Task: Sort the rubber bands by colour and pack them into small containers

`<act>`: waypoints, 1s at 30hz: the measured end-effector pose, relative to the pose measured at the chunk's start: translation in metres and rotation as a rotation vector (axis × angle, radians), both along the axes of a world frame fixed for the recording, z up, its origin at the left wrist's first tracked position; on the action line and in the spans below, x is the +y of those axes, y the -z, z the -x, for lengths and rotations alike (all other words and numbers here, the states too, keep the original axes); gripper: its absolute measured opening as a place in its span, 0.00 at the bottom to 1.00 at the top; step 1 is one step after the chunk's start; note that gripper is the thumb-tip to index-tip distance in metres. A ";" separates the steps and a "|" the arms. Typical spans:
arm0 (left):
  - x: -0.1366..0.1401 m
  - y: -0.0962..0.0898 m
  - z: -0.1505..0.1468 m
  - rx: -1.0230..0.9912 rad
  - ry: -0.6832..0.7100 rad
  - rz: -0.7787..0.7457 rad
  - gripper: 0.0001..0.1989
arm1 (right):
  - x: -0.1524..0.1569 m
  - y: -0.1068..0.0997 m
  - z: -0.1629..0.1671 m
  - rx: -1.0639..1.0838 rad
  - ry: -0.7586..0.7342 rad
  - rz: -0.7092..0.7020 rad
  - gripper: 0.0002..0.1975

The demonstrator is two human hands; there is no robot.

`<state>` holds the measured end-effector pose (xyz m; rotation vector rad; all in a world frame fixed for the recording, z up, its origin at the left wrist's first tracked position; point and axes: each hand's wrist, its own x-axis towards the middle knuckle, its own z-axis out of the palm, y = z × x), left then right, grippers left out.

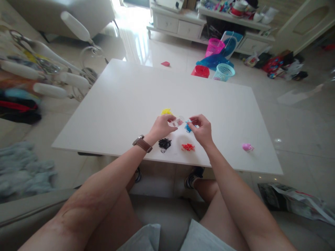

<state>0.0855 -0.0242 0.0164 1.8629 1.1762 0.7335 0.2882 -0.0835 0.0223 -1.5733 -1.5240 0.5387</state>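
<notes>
My left hand (162,126), a brown-strapped watch on its wrist, grips a small clear plastic container (179,121) with something pinkish showing in it. Close by on the right, my right hand (202,129) is closed in a pinch; what sits between its fingertips is too small to make out. Beneath those fingertips lies a pile of small blue loops (187,127). A yellow pile (166,111) is partly covered by my left hand. Nearer to me are a pile of small black loops (164,143) and a pile of small red pieces (188,147).
A white table (125,101) spans the space before me. A small pink object (247,147) lies towards its right end. Beyond the far edge stand a red stool (201,71) and a light-blue basket (225,71). A white-armed metal frame (74,80) is at the left.
</notes>
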 end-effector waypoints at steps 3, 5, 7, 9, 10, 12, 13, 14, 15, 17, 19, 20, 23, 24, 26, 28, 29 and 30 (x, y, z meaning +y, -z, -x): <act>0.001 -0.004 0.000 -0.172 -0.053 0.073 0.12 | 0.002 0.001 -0.011 -0.076 0.013 0.121 0.05; 0.001 -0.007 0.000 -0.237 -0.064 0.050 0.13 | 0.001 0.005 -0.018 -0.165 -0.050 0.265 0.02; 0.000 -0.009 0.000 -0.251 -0.077 0.027 0.13 | -0.001 0.010 -0.023 -0.260 -0.187 0.444 0.01; -0.002 -0.010 0.000 -0.230 -0.084 0.019 0.13 | -0.004 0.016 -0.024 -0.359 -0.347 0.602 0.01; -0.002 -0.011 0.000 -0.213 -0.088 0.011 0.13 | -0.005 0.019 -0.023 -0.408 -0.409 0.650 0.02; -0.003 -0.012 0.000 -0.194 -0.089 0.003 0.14 | -0.008 0.025 -0.020 -0.497 -0.483 0.684 0.03; -0.003 -0.012 0.000 -0.193 -0.090 0.006 0.14 | -0.009 0.027 -0.017 -0.533 -0.502 0.685 0.03; -0.004 -0.013 0.000 -0.194 -0.090 0.012 0.14 | -0.010 0.029 -0.015 -0.562 -0.517 0.689 0.03; -0.004 -0.013 0.000 -0.193 -0.090 0.016 0.13 | -0.010 0.030 -0.013 -0.587 -0.526 0.700 0.03; -0.003 -0.013 0.000 -0.183 -0.092 0.014 0.14 | -0.010 0.031 -0.009 -0.631 -0.543 0.728 0.02; -0.003 -0.013 0.001 -0.168 -0.090 0.005 0.14 | -0.010 0.031 -0.007 -0.659 -0.557 0.737 0.03; -0.002 -0.013 0.002 -0.165 -0.089 0.002 0.14 | -0.009 0.031 -0.007 -0.663 -0.567 0.733 0.03; -0.002 -0.012 0.002 -0.164 -0.088 0.000 0.14 | -0.008 0.029 -0.010 -0.624 -0.598 0.688 0.03; -0.001 -0.012 0.002 -0.164 -0.090 0.000 0.14 | -0.008 0.028 -0.011 -0.596 -0.596 0.667 0.03; -0.001 -0.011 0.002 -0.164 -0.088 -0.002 0.14 | -0.007 0.025 -0.015 -0.522 -0.562 0.636 0.03; 0.000 -0.009 0.002 -0.153 -0.082 -0.008 0.14 | -0.005 0.022 -0.020 -0.424 -0.506 0.620 0.03; 0.001 -0.008 0.002 -0.142 -0.076 -0.013 0.14 | -0.005 0.021 -0.022 -0.370 -0.482 0.608 0.03; 0.001 -0.006 0.002 -0.126 -0.067 -0.020 0.14 | -0.004 0.020 -0.023 -0.315 -0.464 0.588 0.03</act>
